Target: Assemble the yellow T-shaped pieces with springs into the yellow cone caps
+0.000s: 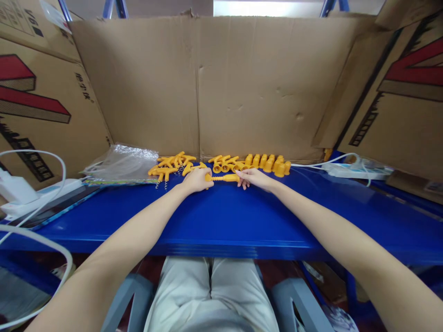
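A yellow corkscrew [225, 178] lies sideways between my two hands, just above the blue tabletop or on it; I cannot tell which. Its handle end is in the closed fingers of my left hand [197, 181]. My right hand [255, 179] pinches the wider far end. Left of my hands is a pile of yellow T-shaped corkscrew handles [165, 171], some with metal spirals showing. Behind the held piece lie several more assembled-looking yellow pieces [224, 161]. Beyond my right hand, yellow hollow caps [268, 161] stand upright in rows.
The blue table [221, 216] is walled by a cardboard sheet [221, 87] behind and boxes on both sides. Plastic bags [122, 163] lie at left. Power strips [20, 200] with white cables sit at the left and right. Chair armrests flank my legs.
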Available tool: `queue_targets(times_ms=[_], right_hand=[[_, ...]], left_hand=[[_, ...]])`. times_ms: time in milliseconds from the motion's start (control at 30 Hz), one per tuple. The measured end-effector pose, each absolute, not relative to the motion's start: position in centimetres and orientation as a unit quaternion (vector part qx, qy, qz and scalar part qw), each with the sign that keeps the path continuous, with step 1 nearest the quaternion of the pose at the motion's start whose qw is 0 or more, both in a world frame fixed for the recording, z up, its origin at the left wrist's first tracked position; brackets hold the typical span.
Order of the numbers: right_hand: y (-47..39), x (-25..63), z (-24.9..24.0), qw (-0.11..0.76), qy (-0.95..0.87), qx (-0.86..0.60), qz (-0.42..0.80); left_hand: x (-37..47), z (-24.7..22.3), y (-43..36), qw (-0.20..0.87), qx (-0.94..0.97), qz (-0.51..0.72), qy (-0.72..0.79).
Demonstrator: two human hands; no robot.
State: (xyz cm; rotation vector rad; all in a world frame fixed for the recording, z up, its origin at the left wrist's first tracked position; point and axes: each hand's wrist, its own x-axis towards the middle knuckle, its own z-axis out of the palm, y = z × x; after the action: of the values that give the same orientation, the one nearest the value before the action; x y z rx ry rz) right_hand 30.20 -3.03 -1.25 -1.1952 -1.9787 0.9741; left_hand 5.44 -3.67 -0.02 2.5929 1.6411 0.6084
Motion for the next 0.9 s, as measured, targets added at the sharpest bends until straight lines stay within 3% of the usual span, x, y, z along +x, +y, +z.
queue_targets(times_ms=[333, 900], right_hand=[[-3.3, 30.8, -0.4, 0.259, -0.733, -0.472, 0.415], [-3.1, 30.2, -1.0, 0.267, -0.722, -0.479, 0.422]], left_hand=[[5.5, -0.7, -2.7, 0.037, 0.827, 0.233, 0.511], [5.6, -0.3, -3.2, 0.035, 0.819, 0.241, 0.52]])
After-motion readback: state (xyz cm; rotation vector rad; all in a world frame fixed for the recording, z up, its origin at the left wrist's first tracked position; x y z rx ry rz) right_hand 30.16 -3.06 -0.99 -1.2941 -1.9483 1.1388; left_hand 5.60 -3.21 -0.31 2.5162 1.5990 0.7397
